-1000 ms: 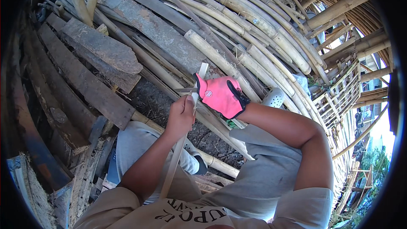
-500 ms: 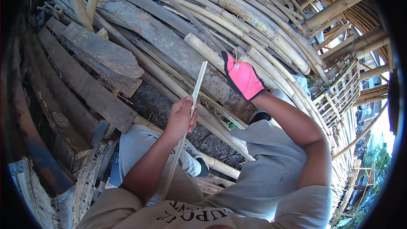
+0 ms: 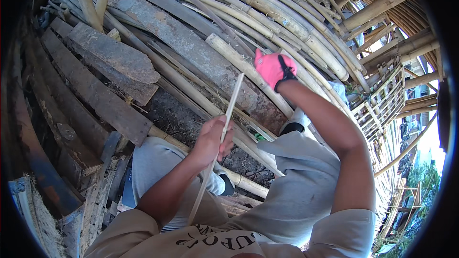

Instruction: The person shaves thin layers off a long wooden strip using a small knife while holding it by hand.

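A thin, pale bamboo strip point(image 3: 234, 93) slants from my lap up past my knees. My bare left hand point(image 3: 210, 139) is closed around its middle, and the upper end sticks out free beyond my fingers. My right hand point(image 3: 274, 69), in a pink glove with a dark wrist strap, is to the right of the strip's tip and apart from it. That hand looks closed over the bamboo poles, its fingers mostly hidden; what it grips, if anything, cannot be made out. Below it is the thick cut bamboo pole point(image 3: 232, 56).
Long bamboo poles point(image 3: 306, 38) lie stacked across the far side. Weathered planks point(image 3: 103, 100) cover the left, beside a rough board point(image 3: 114, 50). Two upright poles point(image 3: 85, 0) stand at the far left. A bamboo lattice point(image 3: 380, 100) is at the right.
My right hand has turned over, bringing its wrist strap into view, and shifted slightly away from me. My left hand and the strip have moved a little to the right.
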`<act>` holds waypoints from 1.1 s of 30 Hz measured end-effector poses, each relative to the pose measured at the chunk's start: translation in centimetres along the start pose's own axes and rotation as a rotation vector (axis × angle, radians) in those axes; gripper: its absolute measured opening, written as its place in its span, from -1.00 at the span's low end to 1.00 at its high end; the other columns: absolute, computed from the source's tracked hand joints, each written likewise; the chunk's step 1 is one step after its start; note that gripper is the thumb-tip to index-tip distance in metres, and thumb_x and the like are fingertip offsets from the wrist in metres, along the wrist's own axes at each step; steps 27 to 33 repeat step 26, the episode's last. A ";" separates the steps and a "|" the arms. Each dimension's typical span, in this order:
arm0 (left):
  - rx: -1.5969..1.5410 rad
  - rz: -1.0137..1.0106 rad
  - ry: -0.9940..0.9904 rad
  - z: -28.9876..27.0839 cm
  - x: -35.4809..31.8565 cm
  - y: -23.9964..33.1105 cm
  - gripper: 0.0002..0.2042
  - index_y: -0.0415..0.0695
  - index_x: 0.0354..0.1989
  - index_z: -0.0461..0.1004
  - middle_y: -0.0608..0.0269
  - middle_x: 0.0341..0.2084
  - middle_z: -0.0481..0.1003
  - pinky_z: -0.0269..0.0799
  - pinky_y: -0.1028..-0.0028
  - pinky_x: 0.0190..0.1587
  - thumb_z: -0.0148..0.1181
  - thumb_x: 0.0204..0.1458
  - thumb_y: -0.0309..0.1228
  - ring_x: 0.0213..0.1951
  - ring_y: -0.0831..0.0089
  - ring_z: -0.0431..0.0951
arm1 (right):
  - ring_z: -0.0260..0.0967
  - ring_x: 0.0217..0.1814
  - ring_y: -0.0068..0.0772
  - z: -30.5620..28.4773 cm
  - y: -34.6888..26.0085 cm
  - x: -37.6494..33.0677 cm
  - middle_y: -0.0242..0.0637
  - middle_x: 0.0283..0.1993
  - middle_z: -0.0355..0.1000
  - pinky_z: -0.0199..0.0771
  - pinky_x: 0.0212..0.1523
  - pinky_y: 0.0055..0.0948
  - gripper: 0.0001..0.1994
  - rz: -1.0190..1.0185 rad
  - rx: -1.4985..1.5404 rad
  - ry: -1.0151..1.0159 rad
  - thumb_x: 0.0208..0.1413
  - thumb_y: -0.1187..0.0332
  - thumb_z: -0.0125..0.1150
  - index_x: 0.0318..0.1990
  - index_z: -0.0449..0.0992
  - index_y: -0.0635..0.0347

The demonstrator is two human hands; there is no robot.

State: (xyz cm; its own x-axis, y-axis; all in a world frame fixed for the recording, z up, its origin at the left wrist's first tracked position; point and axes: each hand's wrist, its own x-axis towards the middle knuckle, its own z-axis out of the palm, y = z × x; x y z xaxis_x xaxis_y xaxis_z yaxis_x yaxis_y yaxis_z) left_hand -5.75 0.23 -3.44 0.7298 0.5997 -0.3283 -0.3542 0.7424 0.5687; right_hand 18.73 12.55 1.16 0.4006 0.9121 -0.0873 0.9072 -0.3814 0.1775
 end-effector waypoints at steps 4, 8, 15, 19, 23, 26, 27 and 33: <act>0.095 0.018 -0.038 -0.4 1.8 -1.8 -0.72 -0.06 -0.31 0.26 0.43 -0.78 0.17 0.07 0.55 -0.78 -0.23 0.41 -0.18 -0.81 0.64 0.06 | 0.55 -0.28 0.19 3.8 12.2 6.6 0.09 -0.38 0.55 0.54 -0.13 0.03 -0.33 -0.032 0.094 0.313 0.38 -0.05 -0.36 -0.43 0.63 0.24; -0.043 -0.017 -0.035 -1.6 2.7 0.2 -0.71 -0.02 -0.32 0.28 0.48 -0.82 0.13 -0.05 0.56 -0.79 -0.25 0.41 -0.17 -0.85 0.63 0.05 | 0.53 -0.10 0.18 7.6 12.5 4.2 0.15 -0.29 0.55 0.47 0.01 0.03 -0.33 -0.117 0.154 0.160 0.37 -0.07 -0.35 -0.37 0.64 0.25; -0.085 -0.005 -0.025 -2.3 2.7 0.5 -0.76 0.00 -0.34 0.27 0.49 -0.83 0.12 -0.07 0.57 -0.81 -0.23 0.36 -0.23 -0.87 0.63 0.04 | 0.42 0.08 0.28 7.0 7.8 0.7 0.26 -0.11 0.49 0.38 0.08 0.02 -0.35 -0.211 0.340 -0.151 0.36 -0.18 -0.35 -0.07 0.57 0.17; -0.041 -0.020 -0.040 -2.4 3.0 0.4 -0.72 -0.01 -0.32 0.26 0.47 -0.81 0.15 -0.01 0.56 -0.78 -0.22 0.39 -0.15 -0.85 0.61 0.08 | 0.39 -0.23 0.04 7.2 7.5 0.5 -0.01 -0.35 0.45 0.39 -0.14 -0.09 -0.50 -0.287 0.420 -0.150 0.38 -0.09 -0.26 0.16 0.41 0.04; -0.052 -0.022 -0.038 -2.6 3.2 -0.2 -0.72 -0.02 -0.32 0.27 0.46 -0.81 0.16 -0.01 0.56 -0.78 -0.21 0.39 -0.14 -0.85 0.61 0.08 | 0.37 -0.55 -0.31 7.5 7.2 0.8 -0.32 -0.58 0.39 0.40 -0.39 -0.27 -0.56 -0.230 0.422 -0.301 0.35 -0.05 -0.12 0.18 0.39 -0.02; -0.033 -0.017 -0.033 -2.9 3.4 -0.8 -0.71 -0.01 -0.31 0.27 0.46 -0.81 0.17 -0.01 0.55 -0.78 -0.20 0.39 -0.13 -0.85 0.61 0.09 | 0.36 -0.61 -0.30 8.5 8.1 0.9 -0.41 -0.58 0.43 0.43 -0.42 -0.23 -0.34 -0.504 0.474 -0.154 0.25 -0.24 -0.08 0.37 0.28 -0.07; -0.033 -0.017 -0.033 -2.9 3.4 -0.8 -0.71 -0.01 -0.31 0.27 0.46 -0.81 0.17 -0.01 0.55 -0.78 -0.20 0.39 -0.13 -0.85 0.61 0.09 | 0.36 -0.61 -0.30 8.5 8.1 0.9 -0.41 -0.58 0.43 0.43 -0.42 -0.23 -0.34 -0.504 0.474 -0.154 0.25 -0.24 -0.08 0.37 0.28 -0.07; -0.033 -0.017 -0.033 -2.9 3.4 -0.8 -0.71 -0.01 -0.31 0.27 0.46 -0.81 0.17 -0.01 0.55 -0.78 -0.20 0.39 -0.13 -0.85 0.61 0.09 | 0.36 -0.61 -0.30 8.5 8.1 0.9 -0.41 -0.58 0.43 0.43 -0.42 -0.23 -0.34 -0.504 0.474 -0.154 0.25 -0.24 -0.08 0.37 0.28 -0.07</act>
